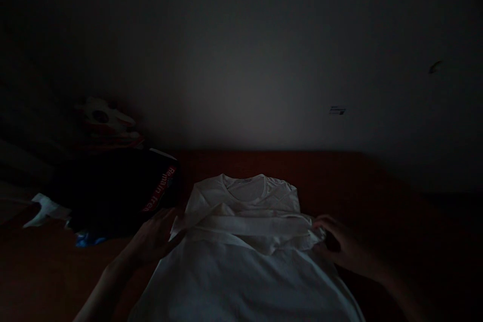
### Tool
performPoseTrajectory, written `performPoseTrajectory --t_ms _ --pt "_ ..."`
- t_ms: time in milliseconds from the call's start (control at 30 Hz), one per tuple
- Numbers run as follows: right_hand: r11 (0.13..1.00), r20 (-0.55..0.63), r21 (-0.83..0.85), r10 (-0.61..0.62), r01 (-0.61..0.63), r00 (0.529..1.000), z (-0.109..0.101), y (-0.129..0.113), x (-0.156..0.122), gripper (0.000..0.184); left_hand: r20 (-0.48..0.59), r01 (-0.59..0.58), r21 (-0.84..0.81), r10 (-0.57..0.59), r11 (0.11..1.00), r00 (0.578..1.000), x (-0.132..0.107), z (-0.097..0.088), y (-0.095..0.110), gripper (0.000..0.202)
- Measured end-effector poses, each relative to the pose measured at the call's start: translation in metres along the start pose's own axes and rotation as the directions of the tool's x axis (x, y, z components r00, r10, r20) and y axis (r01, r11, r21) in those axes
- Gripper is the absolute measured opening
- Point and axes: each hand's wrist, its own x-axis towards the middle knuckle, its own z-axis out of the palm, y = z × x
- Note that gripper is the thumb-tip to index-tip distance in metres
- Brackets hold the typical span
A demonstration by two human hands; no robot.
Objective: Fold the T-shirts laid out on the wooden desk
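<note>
A white T-shirt (245, 261) lies flat on a reddish surface (339, 181), neck hole toward the wall, with both sleeves folded in across the chest. My left hand (156, 236) rests at the shirt's left edge, fingers closed on the folded sleeve end. On the other side, my right hand (339, 244) pinches the cloth at the right edge. The room is very dark.
A black garment (113, 188) with red and white lettering lies at the left, with a pale crumpled item (45, 209) and a bit of blue beside it. A light-coloured object (101, 115) sits behind it by the wall (241, 60).
</note>
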Motion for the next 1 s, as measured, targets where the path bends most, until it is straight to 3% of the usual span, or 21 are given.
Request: performPoseTrajectory --t_ms 100,167,300,367,467,533,667,767,933,1000 --pt "0.996 -0.094 -0.086 -0.044 0.036 0.995 0.009 -0.009 0.006 0.025 -0.088 -0.051 0.048 0.055 0.998 0.995 0.01 0.004 0.019 0.037" --pt "0.992 -0.172 -0.122 -0.048 0.027 0.984 0.02 -0.008 0.012 0.024 -0.085 -0.072 0.047 0.075 0.996 0.994 0.018 0.011 0.024 0.035" --pt "0.997 -0.274 -0.001 0.076 -0.08 0.959 0.041 0.008 0.018 0.031 -0.091 -0.07 -0.014 0.069 0.997 0.993 0.029 0.027 0.006 0.026" --pt "0.989 -0.325 0.081 0.143 -0.123 0.935 0.047 0.019 0.018 0.037 -0.175 -0.017 -0.111 -0.003 0.994 0.985 0.029 0.032 -0.008 0.026" --pt "0.981 -0.423 0.127 0.19 -0.15 0.886 0.05 0.033 0.014 0.033 -0.258 0.133 -0.33 -0.225 0.935 0.94 0.024 0.035 -0.019 0.034" --pt "0.973 -0.484 0.169 0.221 -0.157 0.846 0.048 0.038 0.011 0.033 -0.25 0.195 -0.466 -0.34 0.863 0.907 0.02 0.034 -0.015 0.042" --pt "0.92 -0.566 0.336 0.366 -0.199 0.738 0.045 0.039 0.007 0.044 -0.257 0.183 -0.617 -0.416 0.766 0.872 0.017 0.032 0.003 0.046" --pt "0.864 -0.563 0.449 0.472 -0.229 0.678 0.045 0.042 0.006 0.052 -0.288 0.194 -0.584 -0.425 0.788 0.858 0.016 0.032 0.007 0.04" --pt "0.85 -0.505 0.471 0.478 -0.234 0.718 0.049 0.047 0.009 0.049 -0.207 0.199 -0.446 -0.316 0.873 0.926 0.014 0.039 0.001 0.038" --pt "0.85 -0.524 0.47 0.485 -0.237 0.701 0.05 0.048 0.01 0.05 -0.227 0.175 -0.332 -0.259 0.927 0.939 0.016 0.043 -0.003 0.041"
